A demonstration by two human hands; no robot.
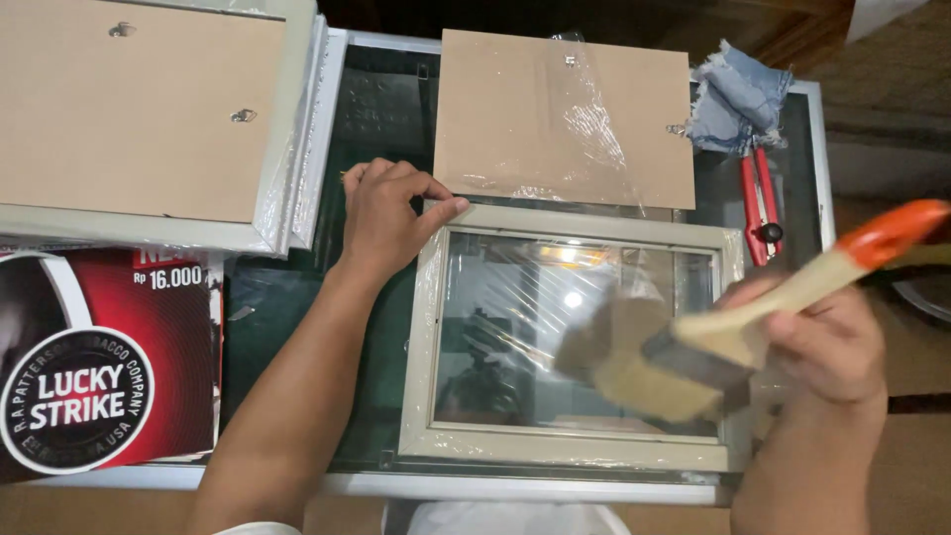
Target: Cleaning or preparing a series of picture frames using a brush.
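Note:
A pale grey picture frame (428, 327) with a glass pane lies face down on a dark glass-topped table (381, 99), partly wrapped in clear plastic film. My left hand (389, 210) rests at the frame's top left corner, thumb and fingers pinching the edge there. My right hand (822, 342) holds a wide paintbrush (693, 362) with a pale wooden handle and orange tip. Its bristles hang blurred over the right half of the glass.
A brown backing board (515, 109) with film over it lies behind the frame. Stacked frames with a brown backing (139, 109) sit at the far left, above a red and black printed sheet (109, 367). A red utility knife (761, 203) and denim rag (738, 94) lie at right.

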